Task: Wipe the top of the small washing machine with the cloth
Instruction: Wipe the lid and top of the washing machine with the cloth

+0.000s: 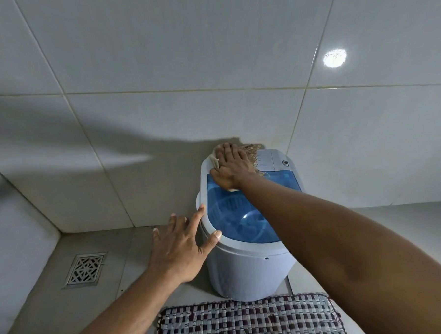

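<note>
The washer (247, 262) stands just right of centre in the frame, against the tiled wall (158, 68), with a woven mat (248, 321) below it and a floor drain (85, 269) at lower left. The right hand (233, 166) presses the cloth (252, 152) flat on the far end of the top, fingers laid over it rather than pinching. The left hand (180, 248) is spread, thumb and forefinger touching the near-left rim. Wiping looks underway at the back; the blue lid (242, 216) and the control panel (272, 159) at upper right likely remain
</note>
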`<state>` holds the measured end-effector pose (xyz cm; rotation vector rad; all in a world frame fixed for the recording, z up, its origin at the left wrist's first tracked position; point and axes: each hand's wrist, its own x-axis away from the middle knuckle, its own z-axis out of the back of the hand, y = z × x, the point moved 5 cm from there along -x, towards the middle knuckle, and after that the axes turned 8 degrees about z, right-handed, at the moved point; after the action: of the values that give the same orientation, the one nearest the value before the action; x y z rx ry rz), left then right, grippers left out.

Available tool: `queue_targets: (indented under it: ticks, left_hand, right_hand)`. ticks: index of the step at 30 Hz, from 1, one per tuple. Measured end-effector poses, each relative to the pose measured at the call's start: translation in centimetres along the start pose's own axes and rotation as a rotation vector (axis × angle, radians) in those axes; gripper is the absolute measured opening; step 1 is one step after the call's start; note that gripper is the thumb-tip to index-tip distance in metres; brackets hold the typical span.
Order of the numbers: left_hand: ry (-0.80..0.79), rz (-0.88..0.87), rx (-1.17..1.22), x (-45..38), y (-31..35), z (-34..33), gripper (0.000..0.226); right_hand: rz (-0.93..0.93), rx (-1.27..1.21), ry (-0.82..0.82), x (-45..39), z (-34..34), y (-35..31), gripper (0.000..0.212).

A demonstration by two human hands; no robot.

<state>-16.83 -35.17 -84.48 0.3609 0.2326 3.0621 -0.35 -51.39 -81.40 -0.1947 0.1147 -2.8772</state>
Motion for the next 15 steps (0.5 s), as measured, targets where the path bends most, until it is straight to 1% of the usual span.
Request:
queue_targets:
  ticks: [3,6,11,15]
  left_hand:
    - [-0.004,0.002,0.009,-0.1,-0.1,0.0,0.087]
    - [0.002,0.006,0.006,-0.2,-0.1,-0.1,0.088]
    - [0.025,0.003,0.004,-0.4,-0.3,-0.3,0.090]
    - [0.057,-0.001,-0.015,-0.3,-0.3,-0.1,0.092]
  right_hand:
    - [-0.015,0.010,-0.019,0.4,-0.2,-0.6,0.080]
    - [-0.015,-0.027,0.002,0.8,-0.6,-1.4,0.079]
    - [0.043,-0.097,0.059,1.7,-1.5,-1.4,0.071]
    - [0.088,-0.116,0.061,2.7,-1.2,-1.2,0.066]
